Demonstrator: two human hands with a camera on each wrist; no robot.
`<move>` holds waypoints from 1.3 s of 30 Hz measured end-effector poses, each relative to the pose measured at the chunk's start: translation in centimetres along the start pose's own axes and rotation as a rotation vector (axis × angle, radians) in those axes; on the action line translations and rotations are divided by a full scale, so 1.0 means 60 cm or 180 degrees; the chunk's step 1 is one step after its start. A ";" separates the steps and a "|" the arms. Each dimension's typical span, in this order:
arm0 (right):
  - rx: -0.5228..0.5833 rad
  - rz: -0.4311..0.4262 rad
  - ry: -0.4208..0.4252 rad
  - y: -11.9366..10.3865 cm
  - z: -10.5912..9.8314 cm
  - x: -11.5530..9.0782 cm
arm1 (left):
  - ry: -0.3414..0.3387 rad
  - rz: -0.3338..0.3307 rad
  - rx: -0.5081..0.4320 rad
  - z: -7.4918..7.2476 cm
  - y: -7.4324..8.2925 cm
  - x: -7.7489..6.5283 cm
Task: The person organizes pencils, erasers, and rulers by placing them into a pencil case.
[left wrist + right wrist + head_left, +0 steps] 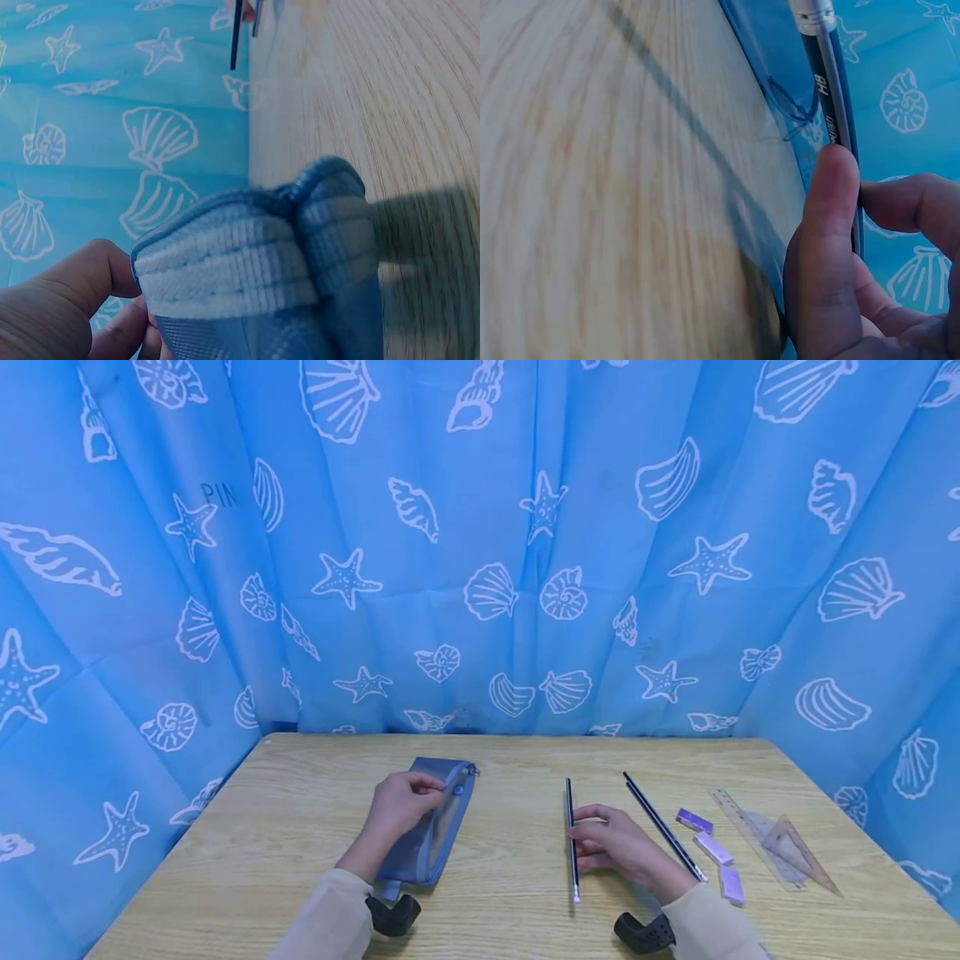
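Note:
My left hand [401, 806] pinches the upper edge of a blue-grey zippered pencil pouch [405, 857] on the table. The pouch's zip tape [225, 266] looms close in the left wrist view, its mouth spread apart. Between thumb and fingers, my right hand [618, 842] holds a dark pencil [575, 872] by its middle. Its white eraser end points toward me in the head view. In the right wrist view, "HB" shows on the pencil [826, 86], and its shadow falls on the wood.
More dark pencils [663, 827] lie right of my right hand. Beyond them are a purple-sleeved eraser [694, 820], two paler eraser blocks [712, 848], a clear ruler [750, 831] and a set square [806, 857]. A blue shell-print curtain [480, 652] hangs behind the table.

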State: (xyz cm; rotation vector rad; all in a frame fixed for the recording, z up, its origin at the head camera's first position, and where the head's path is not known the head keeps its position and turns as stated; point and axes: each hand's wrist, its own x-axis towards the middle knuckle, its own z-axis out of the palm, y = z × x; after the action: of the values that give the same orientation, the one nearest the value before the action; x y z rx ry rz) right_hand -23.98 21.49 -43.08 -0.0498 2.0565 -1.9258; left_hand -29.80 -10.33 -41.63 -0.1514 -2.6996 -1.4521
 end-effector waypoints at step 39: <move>0.0061 -0.0036 -0.0088 -0.010 0.056 0.044 | -0.0124 -0.0021 -0.0261 0.048 0.028 0.009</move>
State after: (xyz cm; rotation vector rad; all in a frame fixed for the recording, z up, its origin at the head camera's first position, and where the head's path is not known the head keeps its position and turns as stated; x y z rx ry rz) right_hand -25.75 17.57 -43.19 -0.0833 2.0242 -1.9405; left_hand -30.18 -6.99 -41.75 -0.1774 -2.6742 -1.5788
